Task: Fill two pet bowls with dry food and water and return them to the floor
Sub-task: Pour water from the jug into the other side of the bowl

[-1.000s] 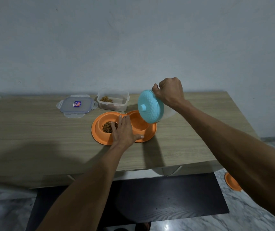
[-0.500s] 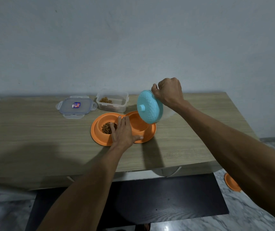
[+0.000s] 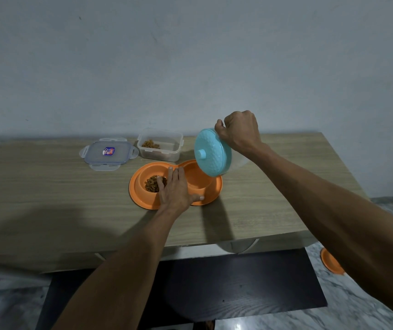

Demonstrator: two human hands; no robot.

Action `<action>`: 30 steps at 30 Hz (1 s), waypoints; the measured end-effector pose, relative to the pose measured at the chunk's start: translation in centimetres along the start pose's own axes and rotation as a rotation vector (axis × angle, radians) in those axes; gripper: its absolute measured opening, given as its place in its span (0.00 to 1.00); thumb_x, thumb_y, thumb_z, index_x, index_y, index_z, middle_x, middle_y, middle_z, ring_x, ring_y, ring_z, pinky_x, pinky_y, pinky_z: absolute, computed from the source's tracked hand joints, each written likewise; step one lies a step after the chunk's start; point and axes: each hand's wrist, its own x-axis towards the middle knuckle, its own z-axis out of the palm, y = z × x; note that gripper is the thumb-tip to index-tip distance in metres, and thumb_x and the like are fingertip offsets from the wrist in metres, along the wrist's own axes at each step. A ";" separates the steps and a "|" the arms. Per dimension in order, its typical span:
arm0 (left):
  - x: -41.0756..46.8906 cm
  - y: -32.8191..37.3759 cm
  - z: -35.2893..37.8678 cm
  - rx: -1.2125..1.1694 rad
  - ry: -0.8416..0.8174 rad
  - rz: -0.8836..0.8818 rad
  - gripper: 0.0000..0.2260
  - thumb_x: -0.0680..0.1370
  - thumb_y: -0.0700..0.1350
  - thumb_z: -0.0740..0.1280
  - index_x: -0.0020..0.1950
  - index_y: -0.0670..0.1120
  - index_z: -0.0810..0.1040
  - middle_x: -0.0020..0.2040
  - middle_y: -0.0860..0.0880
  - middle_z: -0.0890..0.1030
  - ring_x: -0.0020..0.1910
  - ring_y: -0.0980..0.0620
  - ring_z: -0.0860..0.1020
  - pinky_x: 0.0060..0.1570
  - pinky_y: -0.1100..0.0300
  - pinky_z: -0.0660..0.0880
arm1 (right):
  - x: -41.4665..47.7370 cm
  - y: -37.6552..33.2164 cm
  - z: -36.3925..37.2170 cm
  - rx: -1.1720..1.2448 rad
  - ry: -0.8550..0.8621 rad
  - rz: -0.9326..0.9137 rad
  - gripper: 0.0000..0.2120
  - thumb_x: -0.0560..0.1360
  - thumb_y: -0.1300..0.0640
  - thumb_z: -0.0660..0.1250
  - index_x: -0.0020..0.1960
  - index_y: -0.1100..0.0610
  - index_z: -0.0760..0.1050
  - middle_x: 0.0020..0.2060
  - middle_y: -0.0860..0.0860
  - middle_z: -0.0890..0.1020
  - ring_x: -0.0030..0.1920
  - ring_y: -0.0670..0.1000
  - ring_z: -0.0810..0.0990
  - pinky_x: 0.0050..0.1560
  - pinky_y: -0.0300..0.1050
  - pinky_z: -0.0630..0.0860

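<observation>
Right now your left hand point(image 3: 175, 190) lies flat on the orange double pet bowl point(image 3: 140, 195), which sits on the wooden table point(image 3: 48, 186) a little right of its middle. Your fingers point(image 3: 177, 173) are stretched out and close together over the ridge between the two wells, with the thumb spread apart along the near rim; they press down rather than clamp on anything. The left well holds a small heap of brown dry food point(image 3: 152, 183), just beside your fingertips. The right well point(image 3: 195, 179) looks bare orange; whether any water is in it, you cannot tell.

Your right hand point(image 3: 239, 133) is closed in a fist on a clear jug with a light blue lid point(image 3: 211, 152). The jug is tipped far over on its side, lid facing you, hanging above the far right edge of the right well without touching the bowl.

Behind the bowl stands an open clear food container point(image 3: 161, 145) with some kibble left inside, and its lid point(image 3: 108, 153) lies flat just to its left. A second orange bowl point(image 3: 331, 262) rests on the marble floor point(image 3: 357, 315) at the lower right, partly hidden by your forearm.
</observation>
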 end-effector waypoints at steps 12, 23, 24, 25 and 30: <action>0.0 0.1 0.0 -0.011 0.001 -0.001 0.53 0.67 0.67 0.71 0.79 0.44 0.49 0.80 0.46 0.53 0.80 0.46 0.45 0.74 0.37 0.43 | 0.0 0.1 -0.4 -0.006 -0.002 -0.005 0.24 0.75 0.53 0.62 0.24 0.64 0.69 0.18 0.54 0.64 0.24 0.55 0.63 0.40 0.52 0.76; 0.1 0.1 0.0 -0.023 0.001 -0.012 0.53 0.67 0.66 0.72 0.80 0.44 0.49 0.80 0.46 0.53 0.80 0.46 0.45 0.74 0.37 0.43 | -0.2 0.2 -0.2 -0.006 0.012 -0.012 0.24 0.75 0.53 0.62 0.24 0.63 0.69 0.18 0.53 0.64 0.23 0.54 0.63 0.39 0.52 0.77; 0.1 0.1 0.1 -0.024 0.001 -0.012 0.53 0.67 0.66 0.72 0.80 0.44 0.48 0.80 0.46 0.53 0.80 0.46 0.45 0.74 0.37 0.43 | -0.2 0.2 -0.2 -0.004 0.013 -0.010 0.24 0.75 0.53 0.62 0.24 0.64 0.70 0.18 0.54 0.65 0.23 0.54 0.63 0.40 0.52 0.78; 0.1 0.1 0.1 -0.024 0.002 -0.012 0.53 0.67 0.66 0.72 0.79 0.44 0.48 0.80 0.46 0.53 0.80 0.46 0.45 0.74 0.37 0.43 | -0.2 0.2 -0.1 -0.002 0.013 -0.007 0.24 0.75 0.53 0.62 0.25 0.65 0.71 0.19 0.54 0.66 0.23 0.54 0.64 0.40 0.52 0.78; 0.1 0.0 0.1 -0.017 0.001 -0.006 0.53 0.67 0.67 0.72 0.79 0.44 0.48 0.80 0.46 0.53 0.80 0.46 0.45 0.74 0.37 0.44 | -0.1 0.4 0.1 0.004 0.012 -0.005 0.24 0.75 0.52 0.62 0.26 0.66 0.74 0.19 0.55 0.67 0.23 0.54 0.65 0.42 0.52 0.78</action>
